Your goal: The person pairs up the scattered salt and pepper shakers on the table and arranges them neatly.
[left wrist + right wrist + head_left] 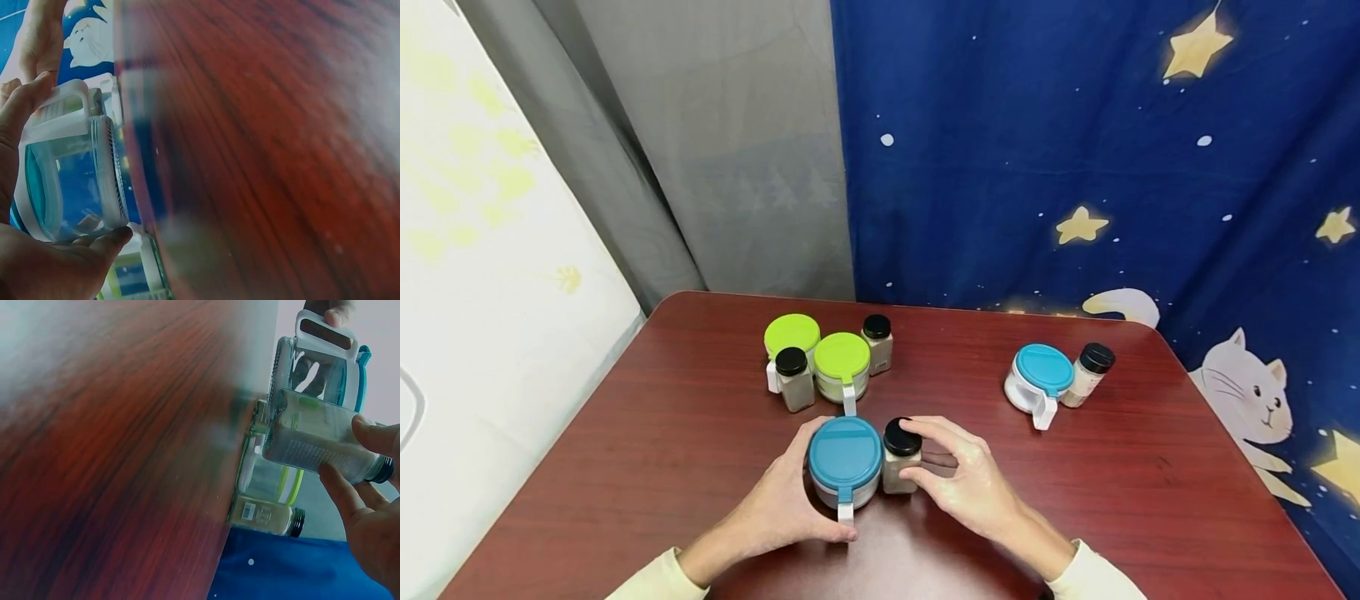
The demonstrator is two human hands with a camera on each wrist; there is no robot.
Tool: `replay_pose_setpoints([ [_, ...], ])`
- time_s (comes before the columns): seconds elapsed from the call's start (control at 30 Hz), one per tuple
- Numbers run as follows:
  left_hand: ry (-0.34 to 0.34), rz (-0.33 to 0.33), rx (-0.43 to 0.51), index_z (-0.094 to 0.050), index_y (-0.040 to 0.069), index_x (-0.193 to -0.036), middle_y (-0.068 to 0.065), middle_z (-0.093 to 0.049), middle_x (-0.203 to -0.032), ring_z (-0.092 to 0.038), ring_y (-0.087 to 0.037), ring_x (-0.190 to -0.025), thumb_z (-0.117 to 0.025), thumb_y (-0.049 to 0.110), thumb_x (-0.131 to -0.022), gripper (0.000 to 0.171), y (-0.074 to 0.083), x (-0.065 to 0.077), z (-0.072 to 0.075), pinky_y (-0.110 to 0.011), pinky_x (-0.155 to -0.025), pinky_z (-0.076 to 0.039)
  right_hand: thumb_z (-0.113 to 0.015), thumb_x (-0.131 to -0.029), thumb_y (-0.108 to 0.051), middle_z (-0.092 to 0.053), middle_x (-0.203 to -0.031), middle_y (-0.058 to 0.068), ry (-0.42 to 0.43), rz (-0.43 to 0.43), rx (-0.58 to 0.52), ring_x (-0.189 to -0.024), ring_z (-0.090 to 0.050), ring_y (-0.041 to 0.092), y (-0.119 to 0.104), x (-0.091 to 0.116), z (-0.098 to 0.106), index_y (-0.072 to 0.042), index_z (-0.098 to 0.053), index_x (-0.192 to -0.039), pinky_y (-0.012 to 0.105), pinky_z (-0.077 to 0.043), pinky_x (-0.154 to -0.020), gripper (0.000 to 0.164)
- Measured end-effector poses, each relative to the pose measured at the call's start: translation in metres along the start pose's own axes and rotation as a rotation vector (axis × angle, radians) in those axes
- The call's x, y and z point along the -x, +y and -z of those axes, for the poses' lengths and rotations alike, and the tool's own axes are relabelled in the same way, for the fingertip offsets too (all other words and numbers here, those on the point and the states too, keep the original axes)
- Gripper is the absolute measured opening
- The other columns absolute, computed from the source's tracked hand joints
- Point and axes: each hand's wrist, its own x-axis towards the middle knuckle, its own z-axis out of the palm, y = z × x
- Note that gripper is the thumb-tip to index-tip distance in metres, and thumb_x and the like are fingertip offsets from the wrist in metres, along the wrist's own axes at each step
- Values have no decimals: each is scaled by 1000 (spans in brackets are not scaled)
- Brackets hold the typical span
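In the head view, my left hand (778,500) holds a clear seasoning jar (846,458) with a dark blue lid. Its thumb lies at the white handle (69,103) and the other fingers reach round the far side. Right beside that jar stands a square spice bottle (901,471) with a black cap (902,437). My right hand (973,483) pinches this bottle from the right, index finger at the cap and thumb lower on the side. The right wrist view shows pale contents in the spice bottle (312,434) and the thumb and fingers on two sides of it.
Behind my hands, two green-lidded jars (842,357) stand close together with two black-capped bottles (796,387) next to them. Toward the back right, a lighter blue-lidded jar (1043,371) stands beside another black-capped bottle (1086,377). Curtains (970,167) hang behind the reddish-brown table (700,400).
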Motion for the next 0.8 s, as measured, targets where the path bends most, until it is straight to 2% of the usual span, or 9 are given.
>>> replay_pose_setpoints([
  [0.27, -12, -32, 21, -36, 27, -149, 13, -56, -134, -57, -13, -120, -104, 32, -51, 120, 2, -4, -7, -41, -102, -45, -82, -85, -1, -63, -129, 6, 10, -28, 18, -106, -69, 27, -3, 12, 10, -10, -64, -134, 36, -57, -82, 53],
  [0.57, -32, -1, 10, -35, 29, -149, 17, -57, -131, -58, -10, -118, -104, 36, -51, 119, 8, -7, -11, -43, -101, -47, -83, -81, 3, -63, -129, 9, 30, 15, 47, -111, -67, 24, -5, 17, 15, -6, -64, -133, 37, -57, -81, 57],
  [0.8, -35, -7, 0, -34, 30, -149, 19, -57, -130, -58, -9, -117, -103, 39, -52, 119, 10, -11, -17, -45, -99, -47, -83, -82, 2, -64, -128, 7, 41, -19, 51, -114, -65, 21, -5, 20, 22, -8, -65, -133, 36, -56, -83, 55],
])
